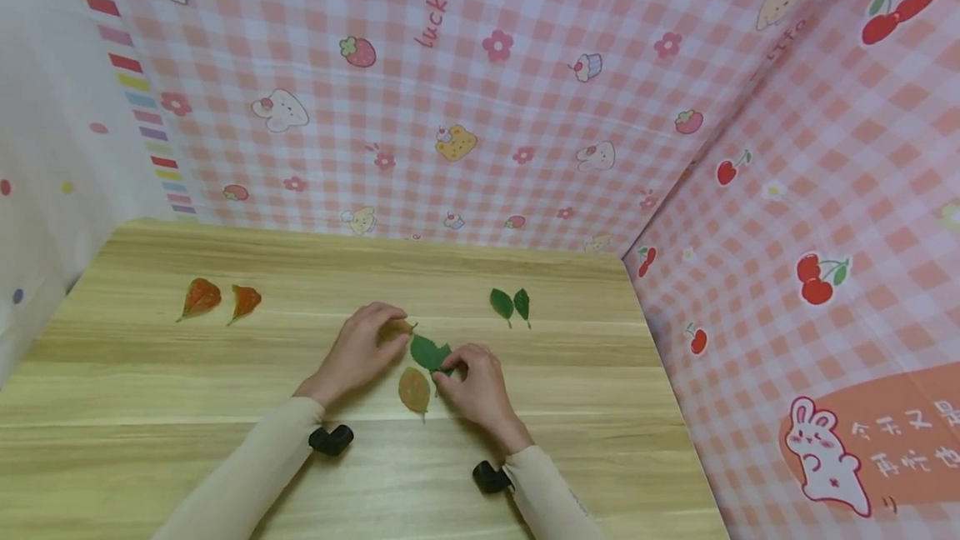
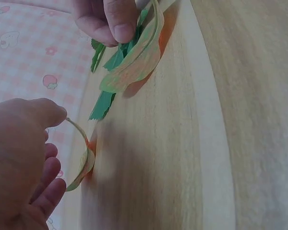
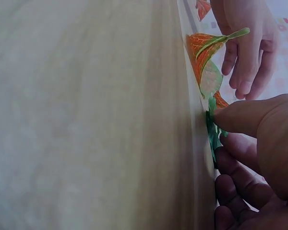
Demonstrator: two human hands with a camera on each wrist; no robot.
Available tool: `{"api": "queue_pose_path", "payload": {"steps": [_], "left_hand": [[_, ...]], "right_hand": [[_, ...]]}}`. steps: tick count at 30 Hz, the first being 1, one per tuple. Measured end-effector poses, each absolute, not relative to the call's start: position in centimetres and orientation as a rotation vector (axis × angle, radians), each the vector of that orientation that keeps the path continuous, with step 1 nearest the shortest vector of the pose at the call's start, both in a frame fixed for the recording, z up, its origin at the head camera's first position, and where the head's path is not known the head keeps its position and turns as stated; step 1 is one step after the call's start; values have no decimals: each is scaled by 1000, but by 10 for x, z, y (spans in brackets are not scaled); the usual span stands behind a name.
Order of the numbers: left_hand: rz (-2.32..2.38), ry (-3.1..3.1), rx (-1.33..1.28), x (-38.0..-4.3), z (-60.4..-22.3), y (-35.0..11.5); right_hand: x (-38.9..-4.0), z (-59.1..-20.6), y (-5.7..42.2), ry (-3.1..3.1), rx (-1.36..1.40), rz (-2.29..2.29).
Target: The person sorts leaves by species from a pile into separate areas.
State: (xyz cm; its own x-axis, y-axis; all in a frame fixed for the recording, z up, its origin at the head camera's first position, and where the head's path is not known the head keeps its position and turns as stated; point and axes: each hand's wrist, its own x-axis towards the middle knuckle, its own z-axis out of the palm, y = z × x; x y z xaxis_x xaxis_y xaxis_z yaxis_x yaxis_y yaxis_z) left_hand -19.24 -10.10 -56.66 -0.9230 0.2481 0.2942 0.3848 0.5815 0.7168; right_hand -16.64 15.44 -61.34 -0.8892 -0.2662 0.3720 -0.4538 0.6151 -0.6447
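Note:
My right hand [image 1: 480, 386] pinches a green leaf [image 3: 211, 132] at the table's middle, thumb against the fingers. Another green leaf [image 1: 426, 352] lies partly against it; the fingers hide where they meet. My left hand [image 1: 362, 350] arches loosely over a yellow-brown leaf [image 1: 399, 327], thumb and fingers on either side. In the left wrist view this curled leaf [image 2: 87, 165] rests on the table near the thumb tip; whether they touch I cannot tell. Between the hands, closer to me, lies a second yellow-brown leaf [image 1: 414, 390], its stem towards me.
Two orange-red leaves, one rounder [image 1: 202, 297] and one smaller [image 1: 245, 302], lie at the back left of the wooden table [image 1: 225, 382]. At the back right are two small green leaves [image 1: 502, 303]. Pink checked cloth [image 1: 420, 90] stands behind and to the right.

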Motion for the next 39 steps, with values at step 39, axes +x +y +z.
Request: {"api": "queue_pose_path", "payload": {"steps": [39], "left_hand": [[-1272,-2612,-498,-202,-558,-102]], "right_hand": [[-176,-623,155,-2716,498,1111]]}}
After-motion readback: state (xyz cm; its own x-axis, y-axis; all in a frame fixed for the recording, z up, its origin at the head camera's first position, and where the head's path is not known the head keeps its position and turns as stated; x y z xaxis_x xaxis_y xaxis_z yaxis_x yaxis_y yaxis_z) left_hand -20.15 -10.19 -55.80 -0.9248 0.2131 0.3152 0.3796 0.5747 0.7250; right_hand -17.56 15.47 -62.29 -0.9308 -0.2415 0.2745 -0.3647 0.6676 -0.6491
